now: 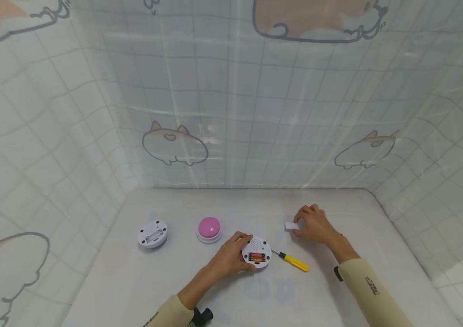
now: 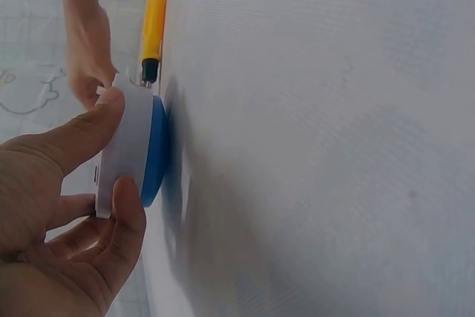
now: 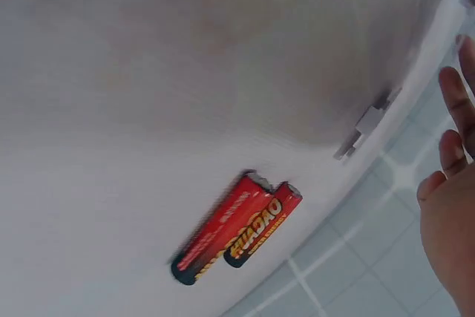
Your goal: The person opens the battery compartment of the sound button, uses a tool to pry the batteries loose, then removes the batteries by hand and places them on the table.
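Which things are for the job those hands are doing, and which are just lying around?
Probably for the job:
upturned blue button in the left hand
its fitted batteries
small white piece in the right hand
yellow screwdriver

Seemingly just lying about:
pink button
other upturned button
two loose batteries

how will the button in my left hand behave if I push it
The button will likely rock, since its blue dome faces down. It's probably stiff: the casing shows no dent. Its batteries might fall out if flipped, being uncovered.
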Demonstrator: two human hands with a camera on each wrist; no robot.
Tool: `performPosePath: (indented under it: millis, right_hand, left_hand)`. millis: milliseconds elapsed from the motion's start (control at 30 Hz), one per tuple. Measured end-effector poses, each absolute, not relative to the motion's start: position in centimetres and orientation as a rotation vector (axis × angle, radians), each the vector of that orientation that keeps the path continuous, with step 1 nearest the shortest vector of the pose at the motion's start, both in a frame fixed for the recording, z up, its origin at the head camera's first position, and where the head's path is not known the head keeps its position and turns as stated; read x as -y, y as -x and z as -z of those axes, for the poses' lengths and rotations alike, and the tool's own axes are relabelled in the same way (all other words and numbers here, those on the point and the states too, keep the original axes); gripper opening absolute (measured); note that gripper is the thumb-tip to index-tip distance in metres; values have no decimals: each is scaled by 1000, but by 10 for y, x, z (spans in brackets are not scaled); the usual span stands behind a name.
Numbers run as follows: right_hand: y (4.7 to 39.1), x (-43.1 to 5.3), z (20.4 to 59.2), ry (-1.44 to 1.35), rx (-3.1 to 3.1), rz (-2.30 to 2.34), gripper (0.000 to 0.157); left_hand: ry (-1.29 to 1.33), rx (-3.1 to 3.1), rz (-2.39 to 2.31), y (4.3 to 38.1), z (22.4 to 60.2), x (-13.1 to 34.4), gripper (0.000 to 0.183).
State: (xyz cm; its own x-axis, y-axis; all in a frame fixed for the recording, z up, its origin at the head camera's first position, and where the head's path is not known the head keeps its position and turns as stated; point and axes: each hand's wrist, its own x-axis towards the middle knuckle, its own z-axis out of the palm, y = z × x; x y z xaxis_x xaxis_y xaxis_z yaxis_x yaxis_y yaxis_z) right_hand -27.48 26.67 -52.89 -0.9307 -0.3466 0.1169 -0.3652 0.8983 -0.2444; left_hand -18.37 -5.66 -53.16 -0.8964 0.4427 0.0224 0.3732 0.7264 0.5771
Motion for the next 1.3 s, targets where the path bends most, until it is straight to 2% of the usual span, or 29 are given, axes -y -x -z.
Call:
performPosePath:
  millis: [333,1033,1300]
  right_hand:
    - [294,-266,530,-502,3128,-407,20]
    - [299,-271,535,-497,3081,-445,31]
    - [277,-264,528,-525,2983,-588,34]
  left_hand:
    - [-714,-2816,-897,183,533,58,91]
    - [-674,-2805,-905,183,531,58,92]
    - [-691,-2799,-923,184,533,60,93]
